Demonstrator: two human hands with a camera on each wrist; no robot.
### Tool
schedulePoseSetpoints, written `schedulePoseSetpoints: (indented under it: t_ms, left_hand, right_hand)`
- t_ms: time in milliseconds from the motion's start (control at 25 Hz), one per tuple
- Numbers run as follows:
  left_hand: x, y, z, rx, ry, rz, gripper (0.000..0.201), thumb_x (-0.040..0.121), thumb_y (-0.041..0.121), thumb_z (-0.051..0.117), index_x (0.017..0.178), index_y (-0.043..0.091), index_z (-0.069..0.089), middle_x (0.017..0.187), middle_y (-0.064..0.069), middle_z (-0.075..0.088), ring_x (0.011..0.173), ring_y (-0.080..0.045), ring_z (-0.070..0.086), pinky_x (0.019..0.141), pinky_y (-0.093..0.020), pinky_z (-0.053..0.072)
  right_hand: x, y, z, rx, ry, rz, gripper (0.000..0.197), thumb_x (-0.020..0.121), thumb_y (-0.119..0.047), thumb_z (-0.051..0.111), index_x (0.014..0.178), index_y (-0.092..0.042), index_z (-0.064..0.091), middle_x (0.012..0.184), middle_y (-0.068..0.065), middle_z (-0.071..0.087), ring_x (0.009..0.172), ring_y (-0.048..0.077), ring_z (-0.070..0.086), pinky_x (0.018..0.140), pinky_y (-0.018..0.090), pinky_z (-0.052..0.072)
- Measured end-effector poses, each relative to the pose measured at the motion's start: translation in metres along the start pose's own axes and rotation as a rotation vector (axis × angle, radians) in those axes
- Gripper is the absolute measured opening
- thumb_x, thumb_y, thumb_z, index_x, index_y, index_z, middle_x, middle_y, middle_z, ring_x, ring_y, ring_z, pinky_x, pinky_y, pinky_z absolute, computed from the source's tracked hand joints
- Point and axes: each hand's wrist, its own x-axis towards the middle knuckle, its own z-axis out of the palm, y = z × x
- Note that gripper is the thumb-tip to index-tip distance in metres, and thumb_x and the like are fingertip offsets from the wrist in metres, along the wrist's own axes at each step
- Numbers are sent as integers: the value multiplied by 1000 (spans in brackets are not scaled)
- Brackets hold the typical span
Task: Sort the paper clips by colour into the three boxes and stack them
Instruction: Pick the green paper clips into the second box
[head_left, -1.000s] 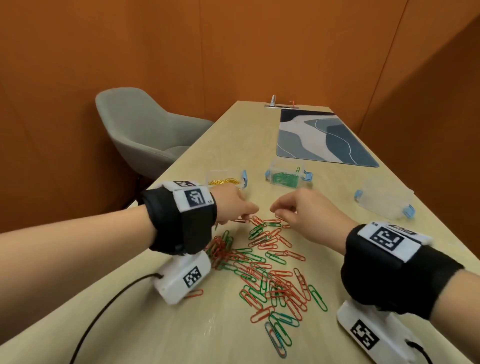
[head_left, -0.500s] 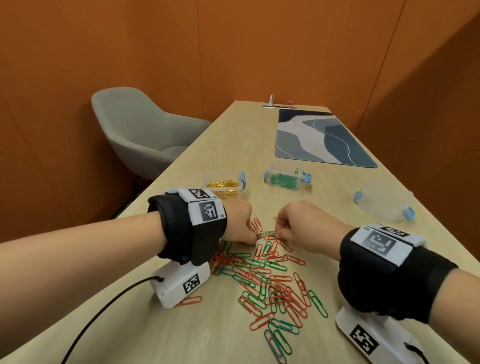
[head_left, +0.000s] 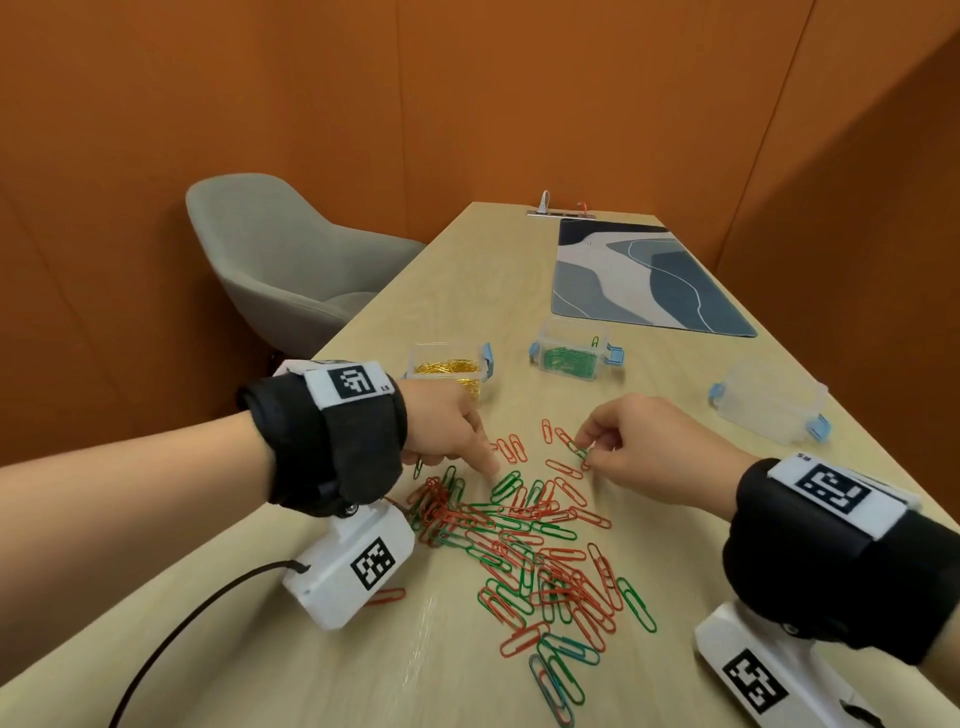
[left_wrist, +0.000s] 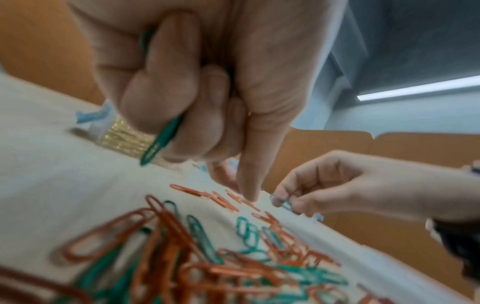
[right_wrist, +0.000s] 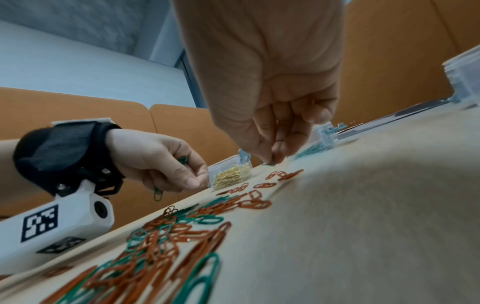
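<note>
A pile of red and green paper clips (head_left: 535, 545) lies on the table between my hands. My left hand (head_left: 470, 452) keeps green clips (left_wrist: 158, 144) tucked under its curled fingers, while its index finger (left_wrist: 248, 185) points down and touches the table among red clips. My right hand (head_left: 589, 449) pinches one green clip (head_left: 576, 448) at the pile's far edge, just above the table. Beyond the pile stand a clear box of gold clips (head_left: 449, 364), a clear box of green clips (head_left: 571, 356) and an empty clear box (head_left: 769, 408) at the right.
A patterned desk mat (head_left: 639, 280) lies further back on the wooden table (head_left: 467, 291). A grey chair (head_left: 280, 265) stands beside the table's left edge. Orange walls close in the space. A black cable (head_left: 171, 644) runs from my left wrist camera.
My right hand has picked a green clip off the pile's far edge. My left index finger has stretched down onto the table. Both hands moved slightly apart.
</note>
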Motion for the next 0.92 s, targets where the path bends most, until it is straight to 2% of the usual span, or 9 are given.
schedulePoseSetpoints:
  t_ms: [80,200,360,480,520,640,680,840,920]
  left_hand:
    - [0,3,5,127,84,61,25,74,41,73,90,22,71,77,8,59,71,-8,51,55,-19,38]
    - [1,13,15,216,148,137,27,74,39,74,94,20,73,98,5,67,90,-10,56,63,-16,40]
    - [2,23,21,352,90,132,27,80,35,68,95,12,71,94,-1,67,87,-17,60,65,-22,44]
    - [0,26,26,409,16,57,31,89,40,53,100,13,64,88,-3,59,78,-17,53,65,-25,42]
    - [0,26,26,339,-6,27,32,92,39,45,101,12,61,85,-4,58,74,-17,52,63,-24,42]
    - [-2,25,18,-396,-163,-127,21,93,21,31,83,11,47,54,-1,45,40,-11,39,38,-14,28]
    - [-4,24,15,-575,-236,-144,20,91,16,29,79,10,44,49,0,42,37,-11,36,35,-11,24]
    - [0,27,16,-805,-472,-81,25,92,17,25,84,7,46,61,-6,51,45,-12,44,35,-13,31]
    - [6,30,14,-767,-538,-61,27,94,25,27,78,12,44,56,-1,45,39,-7,37,31,-11,24]
  right_hand:
    - [-3,1,-1,8,20,-3,19,88,-17,55,103,-17,68,89,-7,60,75,4,52,67,14,41]
    - [-7,-2,0,21,17,-22,12,86,-18,59,92,-15,70,85,-6,63,72,4,54,60,13,41]
    - [-11,-6,3,-15,-25,-50,9,85,-17,61,87,-16,69,76,-9,60,68,4,53,57,12,39]
    - [-14,-8,3,-11,-21,-81,8,84,-16,61,85,-18,69,74,-10,61,66,4,54,57,11,39]
    - [-15,-8,3,5,-5,-90,7,83,-16,61,84,-19,68,74,-9,62,65,4,55,57,11,39]
    - [-18,-10,-2,121,109,-138,5,81,-17,63,81,-20,67,74,-5,64,61,3,53,54,9,42]
    - [-19,-12,-3,171,134,-174,4,80,-17,64,80,-21,67,73,-5,64,60,3,52,55,9,43]
    - [-23,-23,-2,186,89,-307,6,81,-22,67,80,-28,67,73,-7,67,68,3,59,64,10,43]
    - [-24,-23,-4,170,126,-300,4,82,-30,67,84,-27,67,76,-9,67,71,5,60,62,13,43]
